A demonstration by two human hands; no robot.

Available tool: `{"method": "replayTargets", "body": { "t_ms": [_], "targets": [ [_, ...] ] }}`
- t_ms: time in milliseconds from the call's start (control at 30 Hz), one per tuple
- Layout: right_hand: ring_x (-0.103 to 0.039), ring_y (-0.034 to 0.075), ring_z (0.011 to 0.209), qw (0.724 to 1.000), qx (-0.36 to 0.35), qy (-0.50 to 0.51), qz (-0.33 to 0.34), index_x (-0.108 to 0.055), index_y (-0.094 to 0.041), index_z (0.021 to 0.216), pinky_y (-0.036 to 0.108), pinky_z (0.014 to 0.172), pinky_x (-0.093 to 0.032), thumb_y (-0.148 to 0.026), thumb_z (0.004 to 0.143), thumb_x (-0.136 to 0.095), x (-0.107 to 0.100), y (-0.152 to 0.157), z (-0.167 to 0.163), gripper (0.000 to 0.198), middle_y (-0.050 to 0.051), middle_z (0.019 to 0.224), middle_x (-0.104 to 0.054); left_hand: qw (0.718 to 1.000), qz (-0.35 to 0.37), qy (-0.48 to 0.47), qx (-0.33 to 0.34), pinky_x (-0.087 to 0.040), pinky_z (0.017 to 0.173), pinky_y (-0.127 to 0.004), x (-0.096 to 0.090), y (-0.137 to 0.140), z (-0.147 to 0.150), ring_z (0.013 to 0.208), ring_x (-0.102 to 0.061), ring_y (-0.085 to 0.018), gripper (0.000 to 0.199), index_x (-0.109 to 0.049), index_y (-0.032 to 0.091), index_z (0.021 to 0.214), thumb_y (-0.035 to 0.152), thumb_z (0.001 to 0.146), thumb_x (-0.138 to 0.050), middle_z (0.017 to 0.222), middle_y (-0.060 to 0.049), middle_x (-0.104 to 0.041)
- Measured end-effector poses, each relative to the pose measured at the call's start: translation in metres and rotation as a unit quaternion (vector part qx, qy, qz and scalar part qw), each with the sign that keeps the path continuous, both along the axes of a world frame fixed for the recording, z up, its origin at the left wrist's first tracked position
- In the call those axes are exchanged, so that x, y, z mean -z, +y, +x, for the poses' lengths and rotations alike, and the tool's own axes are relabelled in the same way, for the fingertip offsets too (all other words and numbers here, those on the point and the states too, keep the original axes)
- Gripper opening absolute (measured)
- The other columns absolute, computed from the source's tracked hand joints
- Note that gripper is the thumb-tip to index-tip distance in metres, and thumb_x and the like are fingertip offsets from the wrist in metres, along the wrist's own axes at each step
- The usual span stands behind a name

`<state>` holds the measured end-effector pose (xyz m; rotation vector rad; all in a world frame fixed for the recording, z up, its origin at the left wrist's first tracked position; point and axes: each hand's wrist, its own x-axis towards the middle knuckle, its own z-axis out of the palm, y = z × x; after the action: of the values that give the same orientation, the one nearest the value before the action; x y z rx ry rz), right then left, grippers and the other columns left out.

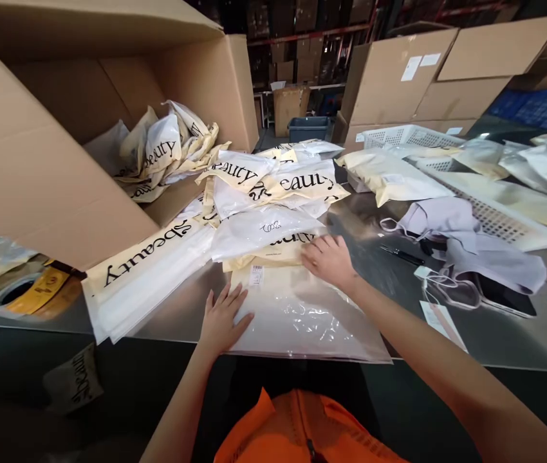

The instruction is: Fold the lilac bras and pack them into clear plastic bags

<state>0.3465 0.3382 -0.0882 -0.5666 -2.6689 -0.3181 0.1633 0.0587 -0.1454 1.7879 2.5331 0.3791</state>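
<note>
Flat on the metal table in front of me lies a clear plastic bag (302,312), with a small barcode label near its upper left. My left hand (222,318) rests on the bag's left edge, fingers spread. Across the top right, my right hand (329,260) lies palm down, its slightly bent fingers touching a cream-and-white bag (283,252). A filled white bag (266,228) sits over that one. Behind it are piled several printed "beauty" bags (297,183). To the left, a stack of flat "beauty" bags (152,280) slants toward the table edge.
A large open carton (37,167) at left holds filled bags. Orange tape roll (37,292) lies beside it. At right are white perforated baskets (490,209), grey cloth (486,244), a pen (401,255), a phone (505,296) and a tag (442,325). One bag (75,379) lies below the table edge.
</note>
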Motion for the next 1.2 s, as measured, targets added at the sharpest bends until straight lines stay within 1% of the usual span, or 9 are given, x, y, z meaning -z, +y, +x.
{"method": "replayTargets", "body": {
  "t_ms": [167, 300, 433, 567, 633, 767, 833, 967, 1200],
  "targets": [
    [-0.050, 0.027, 0.103, 0.999, 0.034, 0.031, 0.013, -0.070, -0.015, 0.101, 0.041, 0.087, -0.028, -0.016, 0.093, -0.048, -0.034, 0.022, -0.041, 0.023, 0.014, 0.107, -0.068, 1.000, 0.007, -0.012, -0.001, -0.018, 0.117, -0.063, 0.000, -0.001, 0.001, 0.145, -0.030, -0.032, 0.052, -0.048, 0.026, 0.143, 0.048, 0.096, -0.044, 0.152, -0.006, -0.042],
    [-0.054, 0.021, 0.097, 0.998, 0.011, 0.055, 0.030, -0.070, -0.019, 0.102, 0.034, 0.082, -0.033, -0.017, 0.099, -0.044, -0.052, -0.009, -0.022, 0.026, 0.008, 0.100, -0.069, 1.000, 0.016, -0.016, 0.003, -0.021, 0.115, -0.063, 0.000, -0.001, -0.001, 0.143, -0.034, -0.032, 0.050, -0.049, 0.027, 0.141, 0.044, 0.094, -0.051, 0.150, -0.006, -0.045],
    [-0.058, 0.015, 0.094, 0.986, -0.062, 0.133, 0.074, -0.068, -0.024, 0.099, 0.026, 0.067, -0.035, -0.028, 0.099, -0.051, -0.031, -0.079, 0.035, 0.017, 0.003, 0.100, -0.068, 0.995, 0.094, -0.009, -0.033, -0.034, 0.106, -0.058, -0.014, -0.003, 0.016, 0.128, -0.050, -0.037, 0.036, -0.067, 0.020, 0.119, 0.036, 0.087, -0.060, 0.130, -0.013, -0.064],
    [-0.063, 0.016, 0.092, 0.983, -0.003, 0.137, -0.126, -0.063, -0.022, 0.109, 0.024, 0.065, -0.043, -0.047, 0.096, -0.054, 0.010, -0.120, 0.093, 0.030, 0.005, 0.102, -0.066, 0.973, 0.123, -0.188, -0.056, -0.044, 0.068, -0.034, -0.036, -0.009, 0.067, 0.068, -0.059, -0.021, 0.039, -0.063, 0.018, 0.062, 0.043, 0.089, -0.052, 0.065, -0.007, -0.062],
    [-0.065, 0.018, 0.086, 0.956, 0.083, 0.117, -0.254, -0.060, -0.021, 0.113, 0.026, 0.064, -0.046, -0.056, 0.093, -0.053, 0.025, -0.125, 0.113, 0.040, 0.006, 0.103, -0.066, 0.919, 0.048, -0.390, -0.038, -0.035, 0.054, -0.028, -0.040, -0.009, 0.098, 0.053, -0.048, -0.014, 0.045, -0.054, 0.018, 0.054, 0.049, 0.087, -0.053, 0.053, -0.002, -0.051],
    [-0.065, 0.019, 0.070, 0.902, 0.233, 0.011, -0.364, -0.064, -0.024, 0.106, 0.028, 0.058, -0.040, -0.060, 0.092, -0.051, 0.031, -0.122, 0.120, 0.040, 0.002, 0.086, -0.067, 0.684, -0.104, -0.720, -0.052, -0.025, 0.039, -0.022, -0.032, 0.005, 0.150, 0.037, -0.042, -0.008, 0.044, -0.054, 0.019, 0.070, 0.061, 0.072, -0.063, 0.049, 0.004, -0.050],
    [-0.065, 0.021, 0.073, 0.887, 0.260, -0.038, -0.379, -0.065, -0.025, 0.101, 0.028, 0.060, -0.038, -0.056, 0.092, -0.053, 0.023, -0.120, 0.110, 0.035, 0.002, 0.084, -0.069, 0.613, -0.121, -0.777, -0.070, -0.022, 0.033, -0.021, -0.027, 0.016, 0.162, 0.032, -0.044, -0.009, 0.048, -0.054, 0.018, 0.080, 0.062, 0.066, -0.067, 0.050, 0.004, -0.055],
    [-0.066, 0.023, 0.082, 0.868, 0.268, -0.104, -0.405, -0.064, -0.022, 0.086, 0.029, 0.064, -0.037, -0.047, 0.094, -0.050, 0.008, -0.119, 0.090, 0.029, 0.003, 0.088, -0.070, 0.578, -0.096, -0.806, -0.087, -0.022, 0.029, -0.018, -0.025, 0.028, 0.165, 0.032, -0.050, -0.011, 0.052, -0.054, 0.018, 0.088, 0.061, 0.063, -0.070, 0.052, 0.003, -0.059],
    [-0.067, 0.024, 0.089, 0.871, 0.264, -0.075, -0.407, -0.062, -0.022, 0.113, 0.030, 0.068, -0.040, -0.044, 0.091, -0.057, 0.009, -0.118, 0.084, 0.031, 0.006, 0.103, -0.071, 0.550, -0.073, -0.824, -0.114, -0.025, 0.028, -0.016, -0.018, 0.022, 0.163, 0.034, -0.054, -0.012, 0.053, -0.055, 0.016, 0.090, 0.058, 0.064, -0.072, 0.052, 0.003, -0.059]
  ]
}}
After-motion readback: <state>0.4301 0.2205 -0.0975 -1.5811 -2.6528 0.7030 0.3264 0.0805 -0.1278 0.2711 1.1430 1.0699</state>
